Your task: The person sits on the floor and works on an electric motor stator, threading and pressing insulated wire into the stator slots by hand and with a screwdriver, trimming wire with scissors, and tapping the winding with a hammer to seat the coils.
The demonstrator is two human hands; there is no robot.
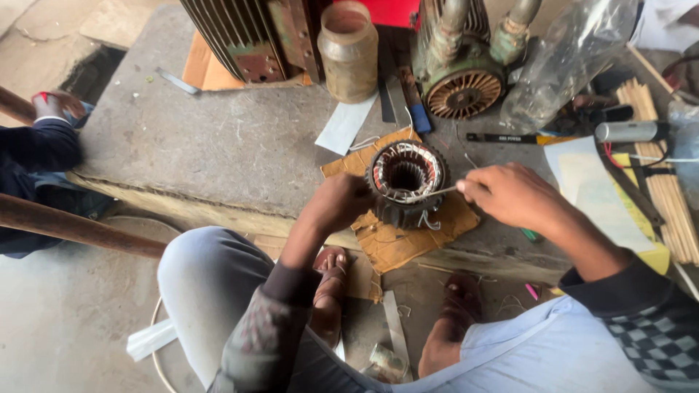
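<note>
Head view: motor stator [405, 182] at frame centre, on cardboard [408, 244].
Left hand [341, 201] grips its heavy, rigid rim; right hand [510, 193] pinches a thin stick [433, 193] against fragile windings.

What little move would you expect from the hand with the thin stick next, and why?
Probably a short push of the thin stick further down into the windings. The right hand pinches it with its tip already at the rim of the motor stator, which the left hand braces from the side on the cardboard.
</note>
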